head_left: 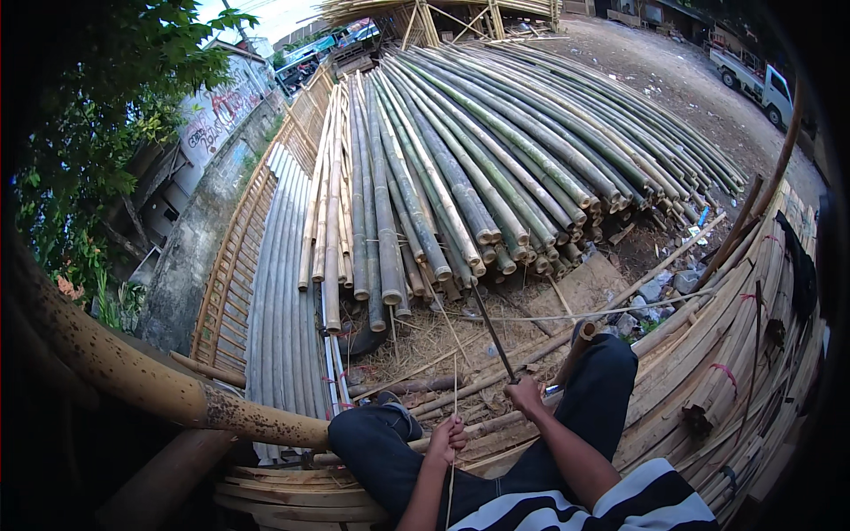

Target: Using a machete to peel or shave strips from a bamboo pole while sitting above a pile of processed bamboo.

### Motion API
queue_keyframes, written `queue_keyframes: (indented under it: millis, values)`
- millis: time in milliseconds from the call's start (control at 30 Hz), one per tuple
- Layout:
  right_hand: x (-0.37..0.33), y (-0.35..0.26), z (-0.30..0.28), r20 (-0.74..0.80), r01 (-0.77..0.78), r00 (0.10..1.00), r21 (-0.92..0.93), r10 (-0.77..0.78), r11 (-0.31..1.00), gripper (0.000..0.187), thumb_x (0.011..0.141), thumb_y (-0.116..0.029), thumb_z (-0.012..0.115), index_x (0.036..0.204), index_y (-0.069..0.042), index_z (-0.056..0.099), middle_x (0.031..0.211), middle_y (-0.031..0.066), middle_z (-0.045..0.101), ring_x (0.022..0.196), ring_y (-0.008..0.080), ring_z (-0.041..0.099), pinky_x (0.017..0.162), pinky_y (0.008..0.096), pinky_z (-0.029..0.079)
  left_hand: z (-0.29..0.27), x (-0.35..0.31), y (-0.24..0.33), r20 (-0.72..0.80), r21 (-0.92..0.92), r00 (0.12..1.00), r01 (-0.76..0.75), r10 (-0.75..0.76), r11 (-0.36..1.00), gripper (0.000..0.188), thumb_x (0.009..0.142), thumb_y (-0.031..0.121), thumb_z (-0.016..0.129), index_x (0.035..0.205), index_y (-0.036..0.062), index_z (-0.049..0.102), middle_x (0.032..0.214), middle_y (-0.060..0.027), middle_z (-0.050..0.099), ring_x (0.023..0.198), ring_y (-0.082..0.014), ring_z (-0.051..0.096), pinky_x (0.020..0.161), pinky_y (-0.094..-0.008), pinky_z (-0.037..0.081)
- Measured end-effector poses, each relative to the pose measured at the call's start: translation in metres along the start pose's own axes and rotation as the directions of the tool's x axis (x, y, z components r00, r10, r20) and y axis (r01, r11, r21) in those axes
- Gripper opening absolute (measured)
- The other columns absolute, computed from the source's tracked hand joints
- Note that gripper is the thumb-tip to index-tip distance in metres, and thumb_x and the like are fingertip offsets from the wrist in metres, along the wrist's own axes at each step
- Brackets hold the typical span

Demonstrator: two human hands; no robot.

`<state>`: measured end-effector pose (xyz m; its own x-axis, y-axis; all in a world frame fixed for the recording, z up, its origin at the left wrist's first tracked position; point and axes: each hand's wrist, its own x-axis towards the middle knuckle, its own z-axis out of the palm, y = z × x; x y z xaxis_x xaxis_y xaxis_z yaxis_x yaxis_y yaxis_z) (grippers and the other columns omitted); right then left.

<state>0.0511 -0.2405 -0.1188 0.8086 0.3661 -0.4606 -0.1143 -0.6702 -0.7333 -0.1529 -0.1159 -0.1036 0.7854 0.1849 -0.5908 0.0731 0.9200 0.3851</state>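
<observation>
I sit with my knees bent apart, both forearms reaching up from the lower edge. My left hand is closed round a thin bamboo strip, which stands nearly upright and runs down past my wrist toward my lap. In my closed right hand is the handle of a long knife with a narrow dark blade. The blade points away from me, up and to the left, apart from the strip. Just past my hands, split bamboo pieces lie across the ground between my legs.
A large stack of bamboo poles fans out ahead, cut ends toward me. Corrugated sheets and a bamboo rack lie left. A thick bamboo pole crosses by my left knee. Split bamboo lengths lie right; a white truck stands beyond.
</observation>
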Motion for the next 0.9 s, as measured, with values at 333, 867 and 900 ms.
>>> queue_keyframes:
  millis: [333, 867, 900]
  values:
    - [-0.004, 0.021, 0.032, 0.229, 0.446, 0.891, -0.286, -0.391, 0.848, 0.032, 0.062, -0.023, 0.060, 0.073, 0.007, 0.063, 0.072, 0.0282, 0.061, 0.071, 0.0430, 0.062, 0.065, 0.0475, 0.048, 0.023, -0.014, -0.038, -0.059, 0.111, 0.998, -0.019, 0.026, 0.994, 0.029, 0.098, 0.038, 0.041, 0.081, 0.0143, 0.041, 0.056, 0.0063, 0.023, 0.040, -0.0041, 0.019, 0.035, -0.0217, 0.013]
    - [-0.025, 0.009, 0.038, 0.451, 0.732, 0.669, -0.264, -0.591, 0.628, 0.035, 0.063, -0.031, 0.062, 0.071, 0.003, 0.064, 0.076, 0.0275, 0.062, 0.074, 0.0442, 0.061, 0.068, 0.0469, 0.049, 0.004, 0.009, -0.036, -0.119, 0.171, 0.989, 0.106, -0.086, 0.979, 0.027, 0.100, 0.034, 0.036, 0.081, 0.0157, 0.039, 0.055, 0.0066, 0.025, 0.040, -0.0043, 0.019, 0.035, -0.0219, 0.013]
    - [-0.022, 0.001, 0.039, 0.463, 0.737, 0.661, -0.254, -0.591, 0.626, 0.035, 0.063, -0.031, 0.062, 0.071, 0.003, 0.064, 0.076, 0.0275, 0.062, 0.074, 0.0442, 0.061, 0.068, 0.0469, 0.049, 0.002, 0.005, -0.040, -0.109, 0.182, 0.992, 0.088, -0.069, 0.979, 0.028, 0.099, 0.037, 0.036, 0.080, 0.0158, 0.039, 0.055, 0.0070, 0.024, 0.040, -0.0038, 0.019, 0.036, -0.0212, 0.013]
